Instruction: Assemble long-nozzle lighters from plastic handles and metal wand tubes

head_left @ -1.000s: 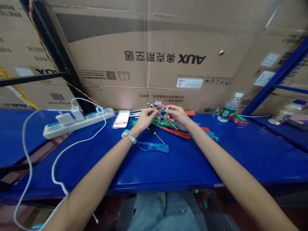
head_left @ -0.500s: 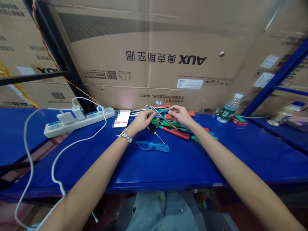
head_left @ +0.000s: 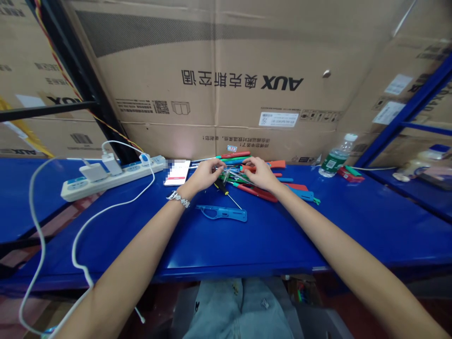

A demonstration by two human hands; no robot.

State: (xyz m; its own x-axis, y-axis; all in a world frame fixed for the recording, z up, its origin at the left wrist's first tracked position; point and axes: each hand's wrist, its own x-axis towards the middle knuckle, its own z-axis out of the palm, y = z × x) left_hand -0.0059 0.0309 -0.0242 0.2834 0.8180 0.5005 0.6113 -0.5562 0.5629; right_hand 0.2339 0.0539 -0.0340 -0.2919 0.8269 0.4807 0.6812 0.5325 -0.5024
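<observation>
My left hand [head_left: 207, 175] is at the left side of a heap of coloured plastic handles and thin metal rods, thumb and fingertips pinched together. What they hold, if anything, is too small to make out. My right hand [head_left: 262, 174] curves over the heap's right part, thumb and fingers apart, close to an orange handle [head_left: 248, 168]. Between the hands lie small metal parts, partly hidden. A screwdriver [head_left: 222, 187] with a black and yellow handle points towards me. In front of it lies a flat blue plastic casing [head_left: 226, 214] with a loop, like half a lighter shell.
A white power strip [head_left: 113, 176] with chargers and trailing cables stands left, beside a phone [head_left: 178, 172]. At the right are a water bottle [head_left: 334, 157] and a red and green box [head_left: 350, 174]. Behind the blue table [head_left: 275, 240] rises a large cardboard box [head_left: 226, 42].
The metal rod held up between both hands has gone down into the heap. My right hand's fingers have spread and lowered; my left hand has shifted slightly left.
</observation>
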